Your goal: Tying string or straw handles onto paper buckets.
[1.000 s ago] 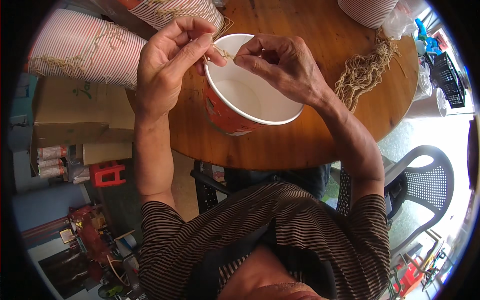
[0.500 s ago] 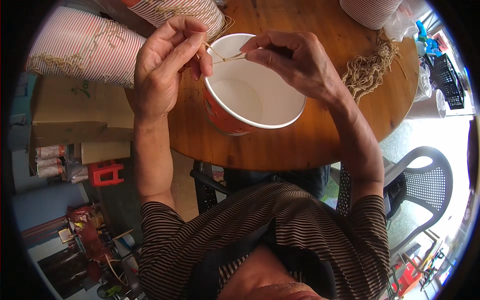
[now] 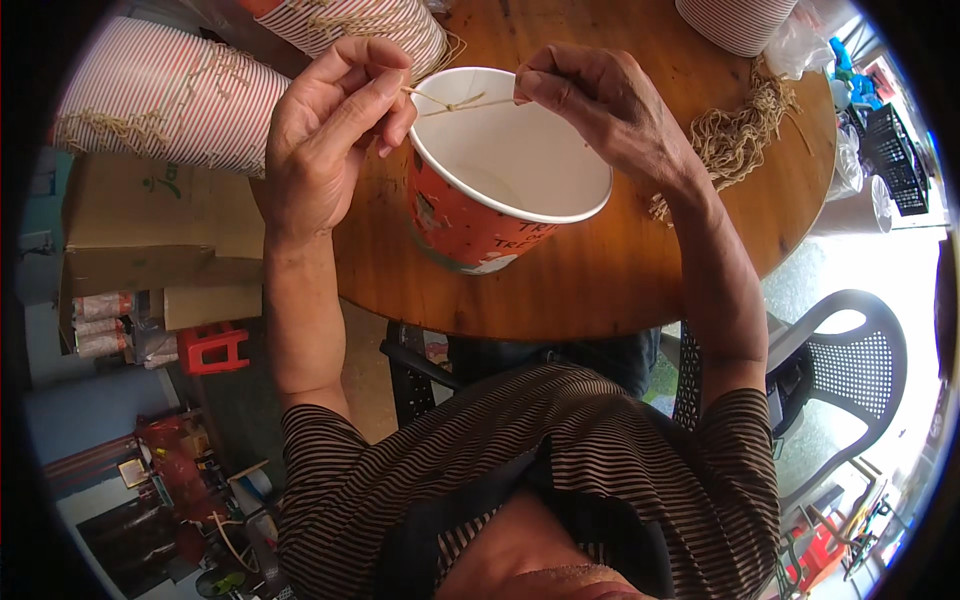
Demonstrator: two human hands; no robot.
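A paper bucket (image 3: 470, 215), orange-red outside and white inside, stands tilted on the wooden table in front of me. Over its far part a tan twine (image 3: 450, 107) with a knot in it stretches between my two hands. My left hand (image 3: 335, 125) pinches one end of the twine beside the bucket's left rim, thumb against fingers. At the far right rim my right hand (image 3: 590, 100) has its thumb and fingers closed on the twine's other end. Whether the twine passes through the bucket's wall, I cannot tell.
Striped stacks of nested buckets (image 3: 165, 95) lie at the far left, with twine across them. Another stack (image 3: 740, 22) stands at the far right, near a bundle of loose twine (image 3: 745, 135). A cardboard box (image 3: 160, 215) sits left of the round table (image 3: 600, 290).
My right hand has moved right and slightly away from me, drawing the twine longer and the knot tighter. The bucket has tipped, so more of its printed outer wall shows.
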